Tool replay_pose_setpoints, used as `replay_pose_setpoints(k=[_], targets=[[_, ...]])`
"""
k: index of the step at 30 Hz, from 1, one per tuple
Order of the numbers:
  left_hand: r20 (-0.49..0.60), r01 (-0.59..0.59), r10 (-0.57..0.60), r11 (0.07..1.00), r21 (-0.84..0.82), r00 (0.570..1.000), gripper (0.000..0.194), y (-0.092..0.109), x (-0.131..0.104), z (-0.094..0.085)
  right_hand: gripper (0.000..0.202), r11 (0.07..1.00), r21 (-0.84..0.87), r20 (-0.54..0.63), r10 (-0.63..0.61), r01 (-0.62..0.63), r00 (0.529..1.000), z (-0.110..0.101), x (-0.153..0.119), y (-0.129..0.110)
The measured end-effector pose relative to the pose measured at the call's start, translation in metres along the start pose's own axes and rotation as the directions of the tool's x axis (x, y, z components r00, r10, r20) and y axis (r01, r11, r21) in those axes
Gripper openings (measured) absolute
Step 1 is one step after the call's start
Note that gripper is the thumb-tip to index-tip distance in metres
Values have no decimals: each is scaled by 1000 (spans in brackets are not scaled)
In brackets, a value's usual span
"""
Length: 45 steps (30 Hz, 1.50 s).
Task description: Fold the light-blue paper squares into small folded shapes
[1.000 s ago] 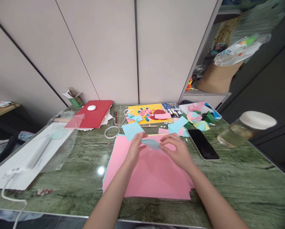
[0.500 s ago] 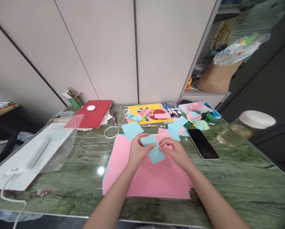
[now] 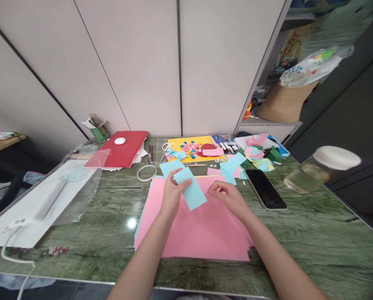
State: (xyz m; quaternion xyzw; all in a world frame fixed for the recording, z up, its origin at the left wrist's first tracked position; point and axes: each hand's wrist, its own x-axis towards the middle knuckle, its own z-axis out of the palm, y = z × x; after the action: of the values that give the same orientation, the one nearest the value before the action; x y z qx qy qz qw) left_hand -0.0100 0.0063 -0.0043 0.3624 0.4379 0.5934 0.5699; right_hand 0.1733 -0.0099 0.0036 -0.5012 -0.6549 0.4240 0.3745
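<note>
Change: the left hand (image 3: 170, 196) is now holding the blue paper strip (image 3: 190, 188) alone; half a second ago both hands were pinching it at frame centre, and the right hand (image 3: 231, 198) is now lying apart from it to the right.
Left hand: its fingers (image 3: 175, 173) are gripping the strip's upper left end, thumb on top.
Blue paper strip: it is slanting from upper left to lower right at frame centre, over the pink paper stack (image 3: 199, 227).
Right hand: its fingers are curling loosely, holding nothing, resting on the pink stack.
Far left: a white sheet under a clear plastic sleeve (image 3: 53, 196) is lying along the counter (image 3: 89, 250) edge, with a white cable (image 3: 16, 260) trailing off at lower left.
Left of centre: a red folder (image 3: 123, 151) with a small white object on it, a green carton (image 3: 96, 127) behind it, a clear tape ring (image 3: 146, 172) just left of the stack.
Behind the hands: another blue square (image 3: 168, 168), scissors (image 3: 166, 148), a yellow sheet (image 3: 191, 146) with pink and blue beads.
Right of centre: coloured paper scraps (image 3: 258, 157), a dark phone (image 3: 265, 188) just right of the stack.
Far right: a jar with a white lid (image 3: 322, 168), blurred at the frame edge.
Writing: none is readable.
In the way: nothing is lying between the hands.
</note>
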Motion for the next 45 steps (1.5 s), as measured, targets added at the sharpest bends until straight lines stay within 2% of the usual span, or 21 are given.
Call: replay_pose_setpoints(k=[2,3,8,11,15,20,23,27,32,36,39,45], targets=[[137,91,-99,994,67,986,56,-1,-6,5,13,998,59,-8,-13,14,1000,-2,0,-3],[172,108,-125,989,104,977,56,-1,-8,7,14,996,88,5,-14,14,1000,-2,-1,-4],[256,120,-182,963,241,949,57,0,-13,10,14,997,77,111,17,-26,994,-2,-1,-6],[272,105,-175,962,253,946,55,-1,-12,10,16,999,16,114,27,-29,993,0,1,-4],[286,96,-179,955,280,941,53,-2,-11,11,17,998,-41,19,38,-38,999,2,2,-2],[222,60,-150,928,368,963,49,-1,-13,15,18,997,-75,29,21,-18,999,6,2,2],[190,43,-115,936,349,975,48,0,-14,17,17,991,-130,30,-31,34,999,8,0,5],[236,43,-110,962,271,965,40,0,-14,16,15,981,-164,3,-104,103,995,8,-1,6],[323,276,-270,961,29,907,23,2,-7,7,18,999,10,49,-39,38,998,-1,1,3],[388,396,-344,916,-61,855,24,6,-3,1,19,987,158,100,0,-16,995,-6,2,0],[423,424,-345,899,-108,838,20,7,-3,2,18,974,224,132,8,-38,991,-6,1,0],[428,399,-318,910,-112,846,19,7,-6,6,17,959,276,146,20,-60,989,-5,0,0]])
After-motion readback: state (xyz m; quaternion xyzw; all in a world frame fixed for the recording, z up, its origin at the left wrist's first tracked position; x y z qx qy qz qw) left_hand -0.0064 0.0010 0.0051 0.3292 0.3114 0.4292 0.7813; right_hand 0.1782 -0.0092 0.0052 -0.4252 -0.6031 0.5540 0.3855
